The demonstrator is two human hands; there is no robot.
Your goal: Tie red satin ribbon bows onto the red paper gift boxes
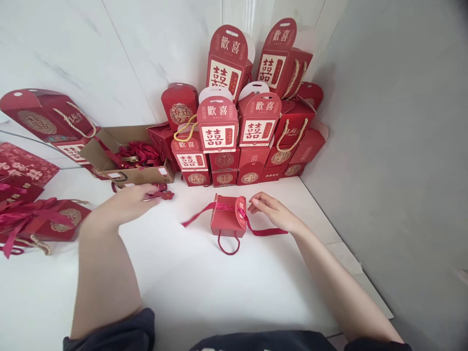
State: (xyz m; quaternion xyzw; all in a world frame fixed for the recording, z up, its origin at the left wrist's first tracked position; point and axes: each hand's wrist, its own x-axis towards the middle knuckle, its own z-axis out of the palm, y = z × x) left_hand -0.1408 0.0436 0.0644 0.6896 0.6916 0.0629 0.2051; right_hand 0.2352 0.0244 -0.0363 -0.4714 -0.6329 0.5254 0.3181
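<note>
A small red gift box (228, 222) lies on the white table (175, 273), its dark red cord handle toward me and a crimson ribbon (268, 231) across it, ends spread to both sides. To the left, in front of the cardboard box, my left hand (137, 200) is closed on a small red flower-shaped ornament (166, 195). My right hand (266, 204) is beside the gift box's right edge, fingers slightly curled and apart, with nothing visible in them.
An open cardboard box (146, 175) holds crimson ribbons (141, 152). Stacked red gift boxes (219, 131) stand along the back wall. At the left are more red boxes (69, 222) with ribbons. A grey wall (383, 146) borders the table on the right.
</note>
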